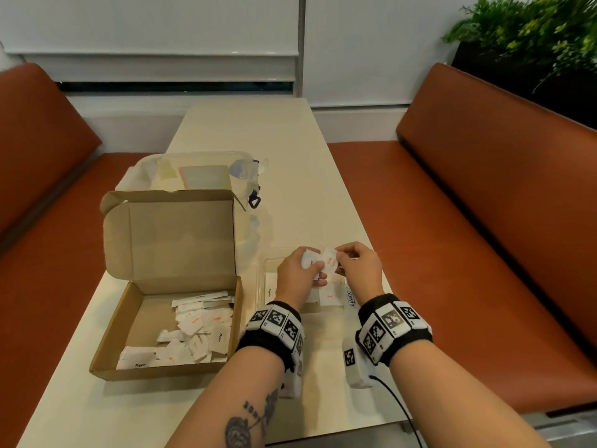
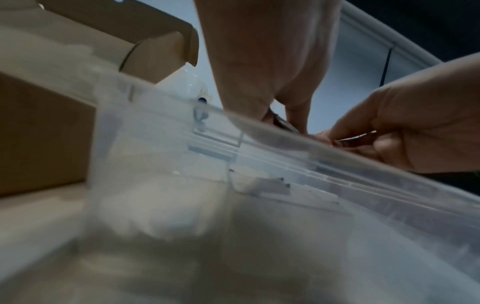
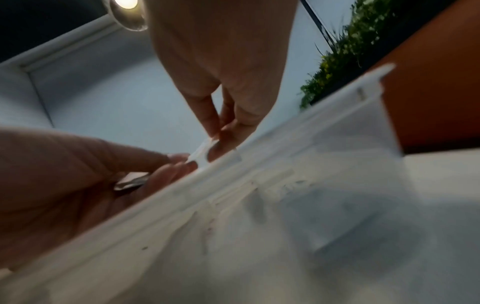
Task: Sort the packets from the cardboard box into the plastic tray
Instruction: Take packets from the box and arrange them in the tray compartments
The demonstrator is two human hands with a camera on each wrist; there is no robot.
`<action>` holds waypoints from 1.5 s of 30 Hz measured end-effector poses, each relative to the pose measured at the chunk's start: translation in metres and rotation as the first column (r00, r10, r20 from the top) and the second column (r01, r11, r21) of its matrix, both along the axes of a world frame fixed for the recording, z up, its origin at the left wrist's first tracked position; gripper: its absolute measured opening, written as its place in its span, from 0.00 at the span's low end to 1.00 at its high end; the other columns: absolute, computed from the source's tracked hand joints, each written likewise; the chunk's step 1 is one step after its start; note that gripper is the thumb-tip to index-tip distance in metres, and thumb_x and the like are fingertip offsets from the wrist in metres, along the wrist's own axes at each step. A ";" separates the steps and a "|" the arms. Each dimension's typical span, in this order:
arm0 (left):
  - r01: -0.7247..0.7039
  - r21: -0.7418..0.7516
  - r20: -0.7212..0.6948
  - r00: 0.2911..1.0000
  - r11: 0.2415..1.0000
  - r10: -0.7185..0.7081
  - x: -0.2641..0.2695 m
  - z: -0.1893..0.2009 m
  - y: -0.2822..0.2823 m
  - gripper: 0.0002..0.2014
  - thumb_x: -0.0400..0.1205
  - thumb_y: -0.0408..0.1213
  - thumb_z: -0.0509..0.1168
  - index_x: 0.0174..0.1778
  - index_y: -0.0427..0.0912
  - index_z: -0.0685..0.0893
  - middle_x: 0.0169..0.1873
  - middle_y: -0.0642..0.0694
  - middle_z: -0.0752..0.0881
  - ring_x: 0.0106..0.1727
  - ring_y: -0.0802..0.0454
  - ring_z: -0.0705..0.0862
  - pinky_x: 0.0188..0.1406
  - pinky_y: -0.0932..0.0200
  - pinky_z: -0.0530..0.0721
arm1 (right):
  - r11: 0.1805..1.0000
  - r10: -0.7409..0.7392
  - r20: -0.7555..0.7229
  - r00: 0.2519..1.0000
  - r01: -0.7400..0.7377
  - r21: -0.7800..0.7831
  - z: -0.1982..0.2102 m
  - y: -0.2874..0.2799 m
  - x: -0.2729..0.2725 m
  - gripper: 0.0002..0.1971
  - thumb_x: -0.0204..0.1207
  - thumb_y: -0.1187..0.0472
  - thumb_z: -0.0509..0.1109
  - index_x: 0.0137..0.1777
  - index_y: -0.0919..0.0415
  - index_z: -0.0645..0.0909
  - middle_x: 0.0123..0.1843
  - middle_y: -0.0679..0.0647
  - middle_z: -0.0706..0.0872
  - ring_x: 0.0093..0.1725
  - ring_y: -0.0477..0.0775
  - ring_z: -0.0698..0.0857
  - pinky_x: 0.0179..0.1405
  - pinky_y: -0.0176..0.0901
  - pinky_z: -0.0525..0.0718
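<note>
An open cardboard box (image 1: pixel 106 337) at the left holds a loose heap of white packets (image 1: pixel 197 328). To its right stands a clear plastic tray (image 1: pixel 263 279), its rim (image 2: pixel 337 152) close below both hands. My left hand (image 1: pixel 315 270) grips a small bunch of packets (image 1: pixel 307 257) above the tray. My right hand (image 1: pixel 342 258) pinches one white Salt packet (image 1: pixel 329 260) at that bunch, between thumb and fingers (image 3: pixel 210 123). A Salt packet (image 1: pixel 330 296) and a Stevia packet (image 1: pixel 350 297) lie in the tray.
A clear lidded container (image 1: pixel 193 169) with a blue latch stands behind the box's raised lid. A small white device (image 1: pixel 355 367) with a black cable lies on the cream table (image 1: pixel 274 150) near my right wrist. Orange benches (image 1: pixel 452 253) flank the table.
</note>
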State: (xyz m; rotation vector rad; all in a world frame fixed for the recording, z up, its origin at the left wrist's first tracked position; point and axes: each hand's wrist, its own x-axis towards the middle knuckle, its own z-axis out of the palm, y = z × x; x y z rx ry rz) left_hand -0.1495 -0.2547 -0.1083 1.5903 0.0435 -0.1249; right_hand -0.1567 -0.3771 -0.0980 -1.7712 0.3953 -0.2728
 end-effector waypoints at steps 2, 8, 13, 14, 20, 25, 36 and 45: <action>0.043 0.062 0.006 0.999 0.997 -0.044 0.003 0.000 0.003 0.08 0.80 0.24 0.65 0.47 0.43 0.82 0.36 0.41 0.84 0.28 0.54 0.84 0.29 0.61 0.87 | 0.991 0.108 -0.007 0.994 -0.108 -0.079 0.004 -0.004 -0.002 0.10 0.76 0.68 0.68 0.54 0.56 0.81 0.47 0.51 0.84 0.38 0.49 0.85 0.40 0.32 0.82; 0.010 0.074 0.020 1.000 0.997 -0.012 0.005 -0.006 0.008 0.07 0.80 0.25 0.65 0.49 0.40 0.83 0.33 0.41 0.83 0.26 0.54 0.82 0.28 0.60 0.87 | 0.879 0.340 -0.178 0.924 -0.379 -0.288 0.014 -0.019 -0.001 0.14 0.74 0.69 0.71 0.58 0.55 0.85 0.38 0.50 0.79 0.36 0.46 0.78 0.40 0.32 0.76; -0.167 0.009 0.054 0.985 0.986 0.167 -0.002 -0.015 0.007 0.07 0.78 0.28 0.67 0.42 0.45 0.82 0.29 0.46 0.85 0.23 0.56 0.81 0.25 0.64 0.82 | 0.797 0.336 -0.296 0.894 -0.437 -0.417 0.007 -0.026 -0.009 0.01 0.72 0.64 0.74 0.41 0.62 0.86 0.32 0.50 0.83 0.31 0.43 0.78 0.34 0.33 0.76; -0.191 0.020 0.066 0.980 0.981 0.189 -0.003 -0.016 0.007 0.07 0.79 0.29 0.66 0.41 0.47 0.82 0.28 0.47 0.85 0.23 0.57 0.82 0.24 0.66 0.81 | 0.765 0.324 -0.330 0.886 -0.451 -0.459 0.004 -0.027 -0.010 0.02 0.72 0.63 0.74 0.40 0.61 0.86 0.34 0.51 0.85 0.32 0.44 0.79 0.36 0.35 0.78; -0.207 0.086 0.115 0.974 0.975 0.196 -0.005 -0.018 0.007 0.10 0.81 0.31 0.65 0.40 0.53 0.81 0.26 0.50 0.85 0.22 0.60 0.83 0.24 0.70 0.81 | 0.622 0.264 -0.382 0.886 -0.459 -0.635 -0.007 -0.021 -0.011 0.04 0.70 0.59 0.75 0.35 0.55 0.84 0.39 0.47 0.79 0.42 0.48 0.78 0.34 0.36 0.69; -0.212 0.117 0.106 0.974 0.970 0.200 -0.004 -0.021 0.008 0.08 0.82 0.33 0.64 0.42 0.52 0.82 0.28 0.51 0.85 0.23 0.62 0.84 0.27 0.67 0.83 | 0.666 0.198 -0.301 0.933 -0.354 -0.657 -0.019 -0.015 -0.012 0.06 0.69 0.58 0.76 0.33 0.54 0.84 0.42 0.48 0.77 0.50 0.50 0.77 0.42 0.37 0.71; -0.219 0.105 0.091 0.974 0.970 0.210 0.000 -0.027 0.007 0.05 0.82 0.30 0.64 0.46 0.43 0.83 0.30 0.50 0.85 0.23 0.64 0.83 0.27 0.66 0.84 | 0.320 0.367 -0.447 0.816 -0.562 -0.762 -0.011 -0.013 -0.011 0.03 0.70 0.57 0.74 0.43 0.53 0.85 0.43 0.46 0.73 0.54 0.51 0.70 0.44 0.38 0.68; -0.192 0.096 0.082 0.979 0.977 0.185 -0.002 -0.023 0.006 0.12 0.80 0.28 0.63 0.38 0.52 0.81 0.28 0.47 0.83 0.21 0.64 0.81 0.24 0.70 0.80 | 0.282 0.325 -0.473 0.819 -0.561 -0.778 -0.010 -0.007 -0.008 0.03 0.73 0.58 0.73 0.41 0.56 0.83 0.48 0.51 0.81 0.56 0.53 0.73 0.42 0.40 0.70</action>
